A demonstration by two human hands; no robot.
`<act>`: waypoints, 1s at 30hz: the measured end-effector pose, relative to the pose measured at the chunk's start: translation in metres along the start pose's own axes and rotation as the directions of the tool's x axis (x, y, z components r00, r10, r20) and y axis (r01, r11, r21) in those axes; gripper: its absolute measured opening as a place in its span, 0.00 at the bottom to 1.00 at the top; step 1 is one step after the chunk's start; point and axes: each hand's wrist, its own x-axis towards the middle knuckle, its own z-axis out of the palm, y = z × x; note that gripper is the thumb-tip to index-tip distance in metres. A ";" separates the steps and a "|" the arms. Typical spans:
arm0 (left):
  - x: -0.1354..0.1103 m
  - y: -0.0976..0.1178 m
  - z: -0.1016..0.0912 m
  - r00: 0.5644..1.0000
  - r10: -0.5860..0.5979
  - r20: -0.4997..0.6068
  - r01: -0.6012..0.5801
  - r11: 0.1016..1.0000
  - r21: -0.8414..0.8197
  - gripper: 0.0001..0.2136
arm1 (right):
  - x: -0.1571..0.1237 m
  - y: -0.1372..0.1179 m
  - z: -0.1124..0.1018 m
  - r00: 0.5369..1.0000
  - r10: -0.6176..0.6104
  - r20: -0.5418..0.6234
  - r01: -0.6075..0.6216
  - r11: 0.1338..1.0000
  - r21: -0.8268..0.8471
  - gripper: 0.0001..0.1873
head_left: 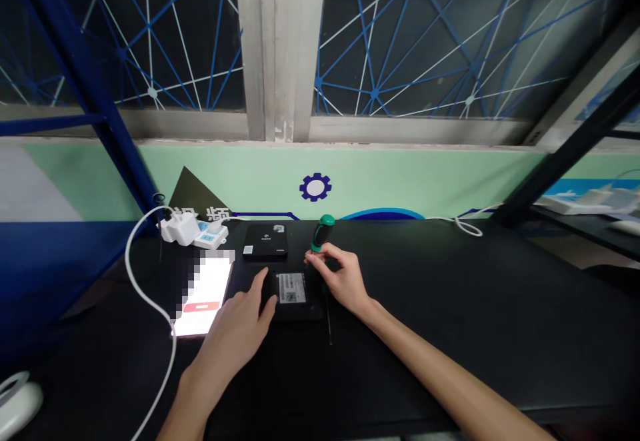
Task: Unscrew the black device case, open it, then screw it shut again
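A flat black box (pixel 307 312) with a white printed label (pixel 292 288) on top lies on the table in front of me. My left hand (pixel 244 321) rests at its left side, forefinger and thumb spread apart and touching it. Closed around the lower part of a green-and-black screwdriver (pixel 323 231), my right hand (pixel 345 280) is at the box's far right corner. The screwdriver stands nearly upright, its tip hidden by my fingers. Under that hand, a thin metal shaft (pixel 329 324) points towards me, with a bit of green at its upper end.
Behind the box lies another black box (pixel 265 241). A lit tablet or phone screen (pixel 204 294) is left of my left hand, near a white power strip (pixel 210 234) with plugs. A white cable (pixel 150 298) curves down the left side. A white rounded object (pixel 20 404) sits at lower left.
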 end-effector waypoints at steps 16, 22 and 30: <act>0.015 0.013 -0.024 0.993 0.088 0.080 -0.106 0.961 0.257 0.30 | 0.000 -0.006 -0.004 0.999 -0.006 -0.047 0.006 1.000 0.009 0.11; 0.026 0.009 -0.018 0.995 0.094 0.016 -0.095 0.961 0.260 0.25 | 0.002 -0.007 -0.007 0.998 0.012 -0.056 -0.012 1.000 0.001 0.13; 0.011 0.010 -0.021 0.989 -0.081 -0.124 0.112 0.955 0.275 0.13 | 0.001 -0.006 -0.004 0.998 0.037 -0.044 -0.036 0.999 0.028 0.13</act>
